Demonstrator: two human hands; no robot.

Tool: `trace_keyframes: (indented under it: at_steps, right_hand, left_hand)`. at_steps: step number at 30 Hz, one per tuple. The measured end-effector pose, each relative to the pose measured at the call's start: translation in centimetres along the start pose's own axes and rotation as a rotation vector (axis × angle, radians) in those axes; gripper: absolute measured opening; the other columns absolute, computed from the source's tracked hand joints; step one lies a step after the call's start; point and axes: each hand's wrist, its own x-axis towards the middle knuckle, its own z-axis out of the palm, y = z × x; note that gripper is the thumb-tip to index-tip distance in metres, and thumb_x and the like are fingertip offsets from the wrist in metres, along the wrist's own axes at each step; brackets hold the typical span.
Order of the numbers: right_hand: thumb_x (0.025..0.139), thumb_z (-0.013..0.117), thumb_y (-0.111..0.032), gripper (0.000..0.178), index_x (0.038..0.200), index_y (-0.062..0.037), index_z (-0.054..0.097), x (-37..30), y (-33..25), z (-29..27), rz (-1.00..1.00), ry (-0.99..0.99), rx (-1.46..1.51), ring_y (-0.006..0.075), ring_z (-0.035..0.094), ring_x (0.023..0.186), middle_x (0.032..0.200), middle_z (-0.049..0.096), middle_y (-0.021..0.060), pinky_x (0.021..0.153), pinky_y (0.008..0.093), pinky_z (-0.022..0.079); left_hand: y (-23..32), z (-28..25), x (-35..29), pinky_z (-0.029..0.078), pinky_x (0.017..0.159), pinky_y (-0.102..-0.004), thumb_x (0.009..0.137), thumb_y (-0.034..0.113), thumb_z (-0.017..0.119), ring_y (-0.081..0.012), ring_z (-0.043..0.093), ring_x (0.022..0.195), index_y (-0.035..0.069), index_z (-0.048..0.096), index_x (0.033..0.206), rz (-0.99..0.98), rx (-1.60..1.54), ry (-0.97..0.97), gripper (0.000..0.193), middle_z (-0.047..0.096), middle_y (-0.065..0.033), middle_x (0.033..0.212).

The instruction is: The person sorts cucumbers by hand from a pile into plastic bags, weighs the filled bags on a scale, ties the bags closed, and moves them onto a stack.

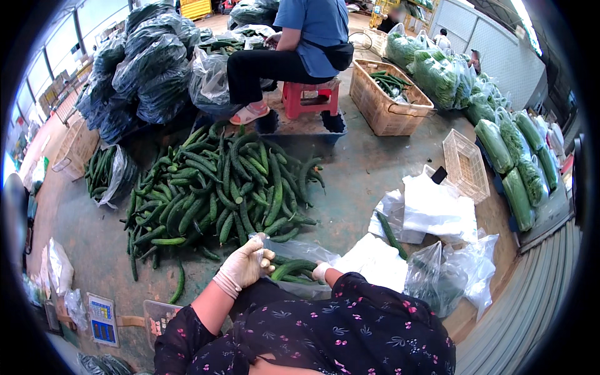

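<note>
In front of my lap lies a clear plastic bag [300, 289] with several long green cucumbers [295, 269] in it. My left hand [245, 265], in a pale glove, is closed on the bag's left edge with its fingers curled. At the bag's right side is my right hand [321, 270], also gloved, next to the cucumbers' ends; its fingers are hidden. A large heap of cucumbers [219, 187] spreads over the floor just beyond my left hand.
White plastic sheets [437, 209] and a single cucumber [391, 235] lie to the right, near empty crates [465, 164]. Ahead, a person in blue [319, 31] sits on a red stool [309, 99]. Filled dark bags [150, 69] are stacked far left; a scale [102, 319] stands near left.
</note>
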Motion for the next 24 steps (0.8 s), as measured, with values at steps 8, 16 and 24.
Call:
trace_keyframes:
  at_steps: [8, 16, 24]
  right_hand:
    - [0.060, 0.071, -0.016, 0.051, 0.108, -0.0057, 0.060, 1.5, 0.9, 0.3, -0.015, 0.054, -0.088, 0.0299, 0.063, 0.091, 0.094, 0.064, 0.0173, 0.079, 0.0364, 0.050]
    - [0.060, 0.071, -0.017, 0.050, 0.107, -0.0025, 0.060, -1.3, -1.9, -1.3, 0.030, 0.030, -0.048, 0.0326, 0.062, 0.094, 0.097, 0.064, 0.0196, 0.081, 0.0374, 0.050]
    - [0.062, 0.068, -0.013, 0.050, 0.110, -0.0038, 0.059, -3.7, -4.2, -3.0, 0.002, 0.090, 0.023, 0.0337, 0.062, 0.095, 0.100, 0.063, 0.0212, 0.082, 0.0380, 0.049]
  left_hand:
    - [-0.1, 0.1, 0.3, 0.050, 0.073, -0.0425, 0.086, 0.022, 0.059, -0.0184, 0.058, 0.061, 0.016, 0.040, 0.118, -0.003, 0.022, -0.038, 0.037, 0.062, -0.0143, 0.085]
    - [0.0, -0.4, 0.1, 0.048, 0.074, -0.0424, 0.090, 0.025, 0.053, -0.0199, 0.057, 0.064, 0.017, 0.046, 0.118, 0.005, 0.041, -0.030, 0.030, 0.063, -0.0143, 0.086]
    - [0.1, -0.5, 0.0, 0.050, 0.074, -0.0421, 0.088, 0.024, 0.058, -0.0181, 0.059, 0.063, 0.017, 0.040, 0.119, -0.004, 0.042, -0.045, 0.037, 0.063, -0.0133, 0.088]
